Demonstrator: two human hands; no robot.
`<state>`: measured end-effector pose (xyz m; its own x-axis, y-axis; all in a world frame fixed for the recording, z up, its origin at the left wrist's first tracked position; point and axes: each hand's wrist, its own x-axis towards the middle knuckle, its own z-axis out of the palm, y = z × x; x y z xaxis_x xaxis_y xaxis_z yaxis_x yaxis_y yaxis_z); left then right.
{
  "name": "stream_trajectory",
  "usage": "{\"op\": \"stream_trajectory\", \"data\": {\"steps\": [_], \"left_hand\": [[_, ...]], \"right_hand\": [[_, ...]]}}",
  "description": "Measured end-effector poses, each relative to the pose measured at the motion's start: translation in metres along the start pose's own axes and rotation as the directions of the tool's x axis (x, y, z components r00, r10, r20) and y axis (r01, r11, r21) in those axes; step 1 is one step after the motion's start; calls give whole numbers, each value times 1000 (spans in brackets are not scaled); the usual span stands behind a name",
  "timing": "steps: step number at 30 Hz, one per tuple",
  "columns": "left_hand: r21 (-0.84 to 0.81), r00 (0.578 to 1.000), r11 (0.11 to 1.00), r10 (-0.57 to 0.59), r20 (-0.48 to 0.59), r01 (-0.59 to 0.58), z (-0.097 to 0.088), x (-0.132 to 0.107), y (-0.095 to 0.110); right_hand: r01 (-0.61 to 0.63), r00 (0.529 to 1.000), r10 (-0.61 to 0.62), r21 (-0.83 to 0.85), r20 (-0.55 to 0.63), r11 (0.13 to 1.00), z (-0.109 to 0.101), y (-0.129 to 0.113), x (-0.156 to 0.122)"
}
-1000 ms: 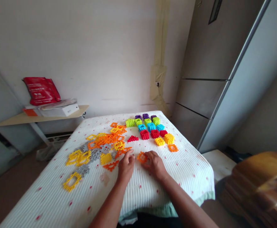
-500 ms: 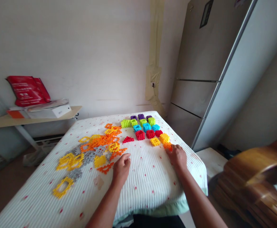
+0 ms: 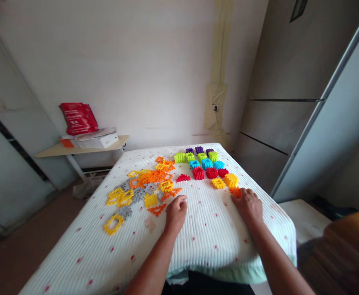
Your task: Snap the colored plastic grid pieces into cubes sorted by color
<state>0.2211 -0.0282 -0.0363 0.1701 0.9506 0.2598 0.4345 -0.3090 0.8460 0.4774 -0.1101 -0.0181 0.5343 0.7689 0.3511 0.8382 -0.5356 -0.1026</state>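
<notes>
My right hand (image 3: 250, 205) rests low on the cloth at the right, its fingers curled against an orange interlocking block (image 3: 235, 192) whose near side they partly hide. Just beyond that block sit a yellow block stack (image 3: 231, 180) and a flatter yellow piece (image 3: 218, 183). My left hand (image 3: 177, 212) is closed in a loose fist over the cloth, with nothing visible in it. Closest to it on the left lies an orange triangular piece (image 3: 157, 209). Farther off is a red triangular piece (image 3: 183, 178).
Red (image 3: 198, 173), blue (image 3: 206, 164), lime (image 3: 179, 157) and purple blocks (image 3: 199, 150) stand in rows toward the far edge. Loose orange pieces (image 3: 153, 177), grey pieces (image 3: 138, 194) and yellow pieces (image 3: 114, 224) spread across the left. A fridge (image 3: 268, 123) stands at right.
The camera view has swung to the left, so everything appears farther right. My right hand stays at the orange block and my left hand remains closed near the loose pieces.
</notes>
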Motion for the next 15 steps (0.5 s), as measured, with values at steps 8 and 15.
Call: {"op": "stream_trajectory", "data": {"steps": [8, 15], "left_hand": [[145, 980, 974, 184, -72, -172, -26, 14, 0], [528, 966, 838, 6, -257, 136, -109, 86, -34]], "right_hand": [[178, 971, -150, 146, -187, 973, 6, 4, -3], [254, 961, -229, 165, -155, 953, 11, 3, -4]]}}
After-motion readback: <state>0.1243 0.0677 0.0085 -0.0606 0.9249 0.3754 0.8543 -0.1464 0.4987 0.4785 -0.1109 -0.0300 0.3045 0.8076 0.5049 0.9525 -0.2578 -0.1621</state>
